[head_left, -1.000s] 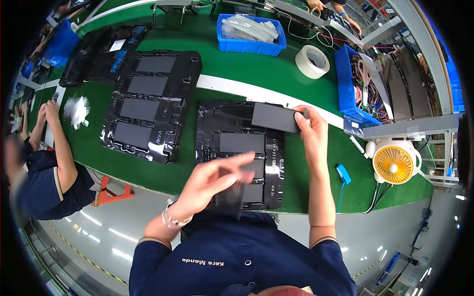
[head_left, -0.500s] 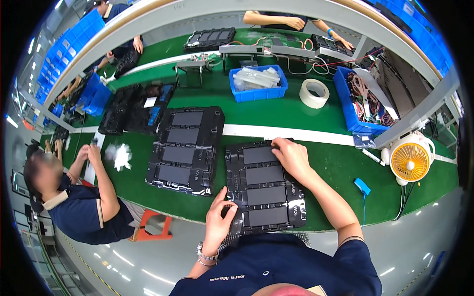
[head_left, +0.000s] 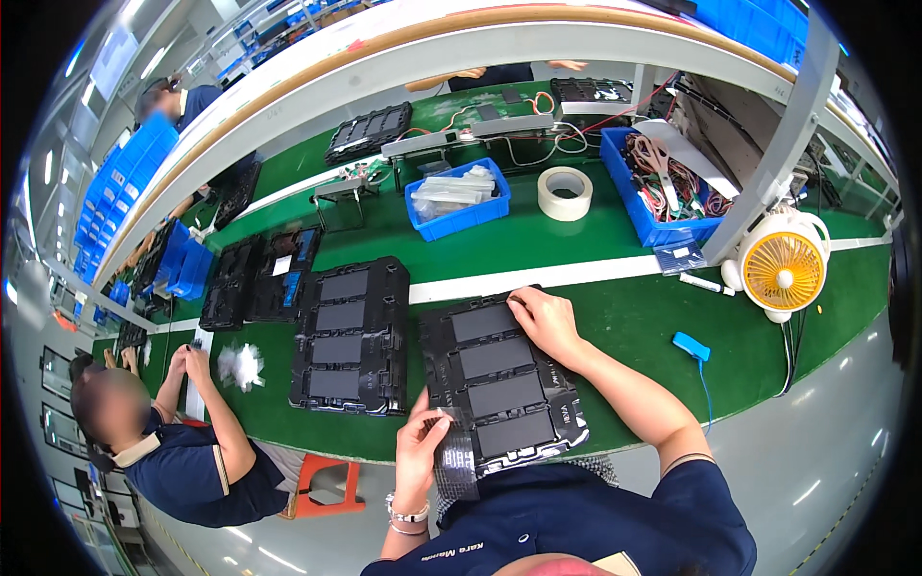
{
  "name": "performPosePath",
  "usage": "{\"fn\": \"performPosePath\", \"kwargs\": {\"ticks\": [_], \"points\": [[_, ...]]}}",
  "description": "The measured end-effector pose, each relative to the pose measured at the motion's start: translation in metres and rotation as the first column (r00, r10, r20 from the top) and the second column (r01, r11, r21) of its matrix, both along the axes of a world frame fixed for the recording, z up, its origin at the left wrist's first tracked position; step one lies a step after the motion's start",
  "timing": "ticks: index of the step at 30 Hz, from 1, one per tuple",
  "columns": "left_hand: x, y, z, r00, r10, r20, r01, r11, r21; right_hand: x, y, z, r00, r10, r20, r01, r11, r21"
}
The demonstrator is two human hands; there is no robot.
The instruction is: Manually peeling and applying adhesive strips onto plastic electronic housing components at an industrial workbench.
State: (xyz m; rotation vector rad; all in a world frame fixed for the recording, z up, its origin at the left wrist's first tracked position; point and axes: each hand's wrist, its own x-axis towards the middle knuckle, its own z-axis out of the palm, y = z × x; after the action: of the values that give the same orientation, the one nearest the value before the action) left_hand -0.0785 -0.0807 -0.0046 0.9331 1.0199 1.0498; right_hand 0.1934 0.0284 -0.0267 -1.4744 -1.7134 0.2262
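In front of me a black plastic tray-like panel (head_left: 499, 392) with several dark grey rectangles lies tilted on the table. My left hand (head_left: 420, 449) is at its near left corner, thumb and fingers pinched on a clear, shiny plastic film (head_left: 455, 461) that hangs past the panel's near edge. My right hand (head_left: 545, 324) is at the far right corner, its fingers curled onto the panel's edge; the fingertips are partly hidden. To the left lies a similar black panel (head_left: 336, 360), apart from mine.
A blue bin of plastic packets (head_left: 423, 227), a tape roll (head_left: 565, 215) and a blue bin of wires and scissors (head_left: 672, 230) stand beyond. At right are a yellow fan (head_left: 784, 276), a marker (head_left: 706, 284) and a blue clip-like piece (head_left: 691, 347). A co-worker (head_left: 192, 470) sits at left.
My left hand has drawn the film out past the panel's near left corner. The panel has turned slightly, and my view has shifted. My right hand stays at the far corner.
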Motion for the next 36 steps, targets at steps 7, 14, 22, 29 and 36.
{"fn": "performPosePath", "kwargs": {"ticks": [7, 14, 22, 29, 36], "points": [[0.001, 0.015, 0.014, 0.987, -0.110, -0.121, 0.107, 0.994, -0.031, 0.013, 0.006, -0.010, 0.877, -0.067, -0.476, 0.118, 0.990, 0.077], [-0.057, 0.047, 0.059, 0.965, 0.149, -0.218, -0.106, 0.975, 0.197, 0.023, 0.014, -0.011, 0.684, -0.128, -0.719, 0.154, 0.988, -0.030], [-0.189, 0.132, 0.050, 0.974, 0.085, -0.212, -0.062, 0.991, 0.116, 0.021, 0.017, -0.017, 0.730, -0.115, -0.674, 0.130, 0.991, -0.029], [-0.214, 0.173, 0.047, 0.766, 0.011, -0.642, 0.073, 0.992, 0.104, 0.022, 0.018, -0.018, 0.736, -0.135, -0.663, 0.113, 0.991, -0.076], [-0.200, 0.180, 0.007, 0.529, 0.362, -0.768, 0.017, 0.900, 0.435, 0.015, 0.019, -0.012, 0.716, -0.152, -0.682, 0.073, 0.987, -0.143]]}}
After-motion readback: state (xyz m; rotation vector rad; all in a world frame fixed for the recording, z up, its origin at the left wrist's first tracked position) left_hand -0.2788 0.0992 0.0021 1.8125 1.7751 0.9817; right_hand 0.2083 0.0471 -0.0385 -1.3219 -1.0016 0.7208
